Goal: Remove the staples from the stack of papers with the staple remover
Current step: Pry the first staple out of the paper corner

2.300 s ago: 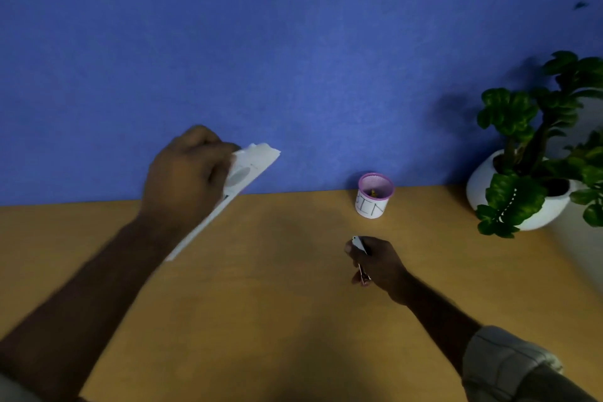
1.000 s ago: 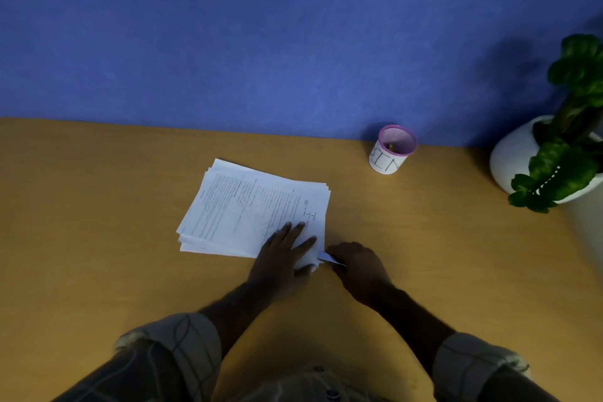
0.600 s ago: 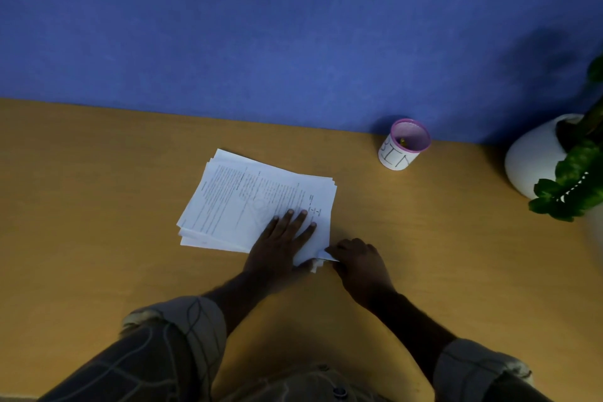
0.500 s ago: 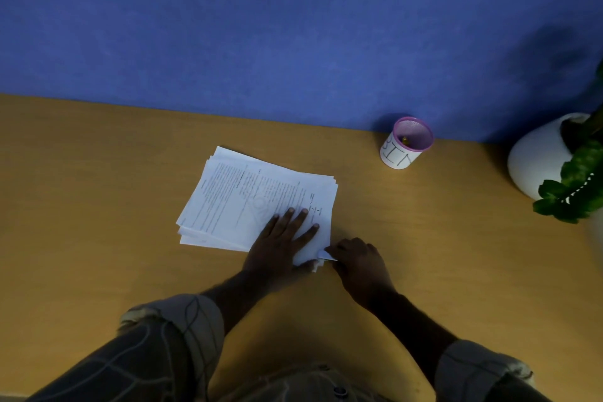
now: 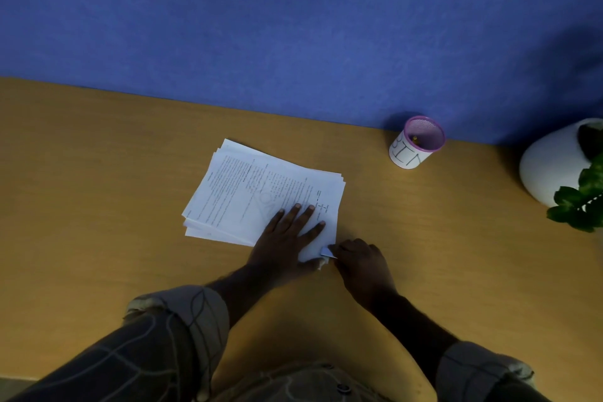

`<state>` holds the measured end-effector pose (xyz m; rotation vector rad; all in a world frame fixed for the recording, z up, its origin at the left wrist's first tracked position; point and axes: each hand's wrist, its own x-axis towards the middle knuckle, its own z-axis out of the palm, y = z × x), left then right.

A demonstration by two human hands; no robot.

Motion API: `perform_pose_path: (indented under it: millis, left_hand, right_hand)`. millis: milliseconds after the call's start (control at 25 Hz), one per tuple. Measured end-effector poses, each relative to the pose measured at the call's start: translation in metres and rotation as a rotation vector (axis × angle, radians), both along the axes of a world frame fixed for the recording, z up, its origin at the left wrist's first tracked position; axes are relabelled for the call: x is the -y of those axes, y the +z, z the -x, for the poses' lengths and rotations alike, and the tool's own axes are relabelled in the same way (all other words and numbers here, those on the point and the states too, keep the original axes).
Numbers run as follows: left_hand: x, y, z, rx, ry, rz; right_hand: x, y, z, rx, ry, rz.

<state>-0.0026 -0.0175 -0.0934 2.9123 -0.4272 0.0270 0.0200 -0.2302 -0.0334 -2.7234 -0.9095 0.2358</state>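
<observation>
A stack of printed white papers [image 5: 248,196] lies flat on the wooden desk [image 5: 98,173]. My left hand [image 5: 287,238] rests flat on its near right part, fingers spread, pressing it down. My right hand [image 5: 359,261] sits just right of the stack's near right corner, fingers curled around the staple remover [image 5: 328,251]. Only the remover's pale metal tip shows, touching that corner. No staple is visible.
A small white cup with a pink mesh rim, lettered "BIN" [image 5: 414,147], stands at the back right against the blue wall [image 5: 293,26]. A white pot with a green plant [image 5: 561,170] stands at the far right.
The papers, held up in my left hand 2.3 s ago, now lie on the desk under it. My right hand has come to the stack's corner. In the last second both hands barely moved.
</observation>
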Motion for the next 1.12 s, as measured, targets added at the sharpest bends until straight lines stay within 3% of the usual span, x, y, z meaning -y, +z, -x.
perform_pose_path:
  millis: [1120]
  left_hand:
    - [-0.001, 0.002, 0.001, 0.054, 0.005, 0.017]
  right_hand:
    - [-0.008, -0.014, 0.02, 0.089, -0.124, -0.072]
